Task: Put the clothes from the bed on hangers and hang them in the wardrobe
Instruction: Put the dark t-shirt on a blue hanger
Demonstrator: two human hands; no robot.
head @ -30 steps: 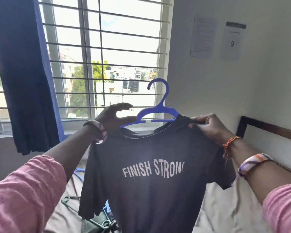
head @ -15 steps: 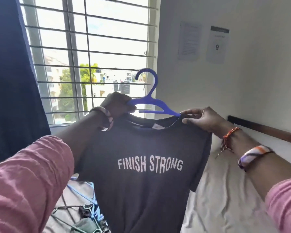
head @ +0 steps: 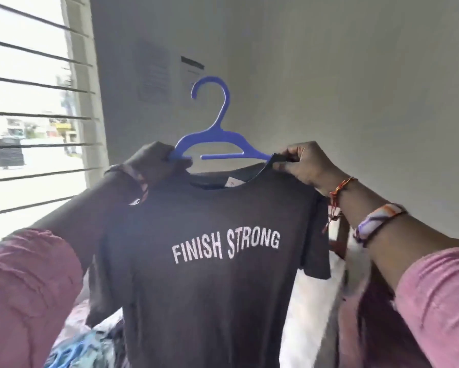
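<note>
T-shirt: I hold a dark T-shirt (head: 204,274) up in front of me, its front facing me and its hem hanging out of view below.
Writing: white capitals across the chest read "FINISH STRONG", arched slightly upward to the right.
Neck label: a small pale tag shows inside the back of the collar; its print is too small to read.
Hanger: a blue plastic hanger (head: 217,136) stands upright with its hook at the top, its shoulders reaching into the neck opening on both sides.
Left hand: my left hand (head: 154,163) grips the left end of the hanger together with the shirt's shoulder, fingers curled round them.
Right hand: my right hand (head: 305,166) pinches the collar edge at the right tip of the hanger, thumb against fingers.
Wrists: a bangle on each wrist, an orange thread on the right, pink sleeves pushed back.
Wall papers: two sheets (head: 154,73) on the wall behind the hook, blurred, unreadable.
Window: a barred window (head: 32,115) at the left, bright.
Below: a heap of blue things (head: 82,351) at the lower left, blurred.
</note>
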